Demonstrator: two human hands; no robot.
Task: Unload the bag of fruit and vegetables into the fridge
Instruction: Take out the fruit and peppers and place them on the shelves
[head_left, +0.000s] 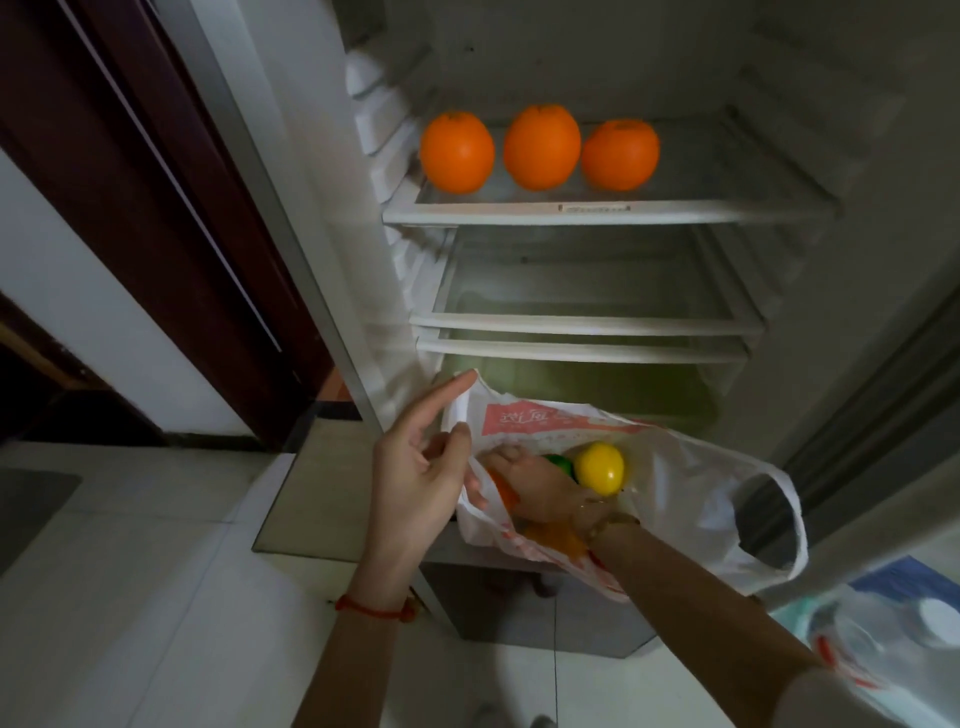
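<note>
Three oranges (457, 152) (542, 146) (620, 155) sit in a row on the top shelf (571, 212) of the open fridge (649, 67); two lower shelves show below. One white bag (691, 483) hangs open before the bottom compartment, holding one yellow fruit (600, 467), one green item (560, 464) just beside it, and something orange (503, 491), partly hidden. Left hand (415, 467) pinches the bag's rim between thumb and curled fingers, forefinger straight. Right hand (540, 493) reaches inside; whether it grips anything I cannot tell.
</note>
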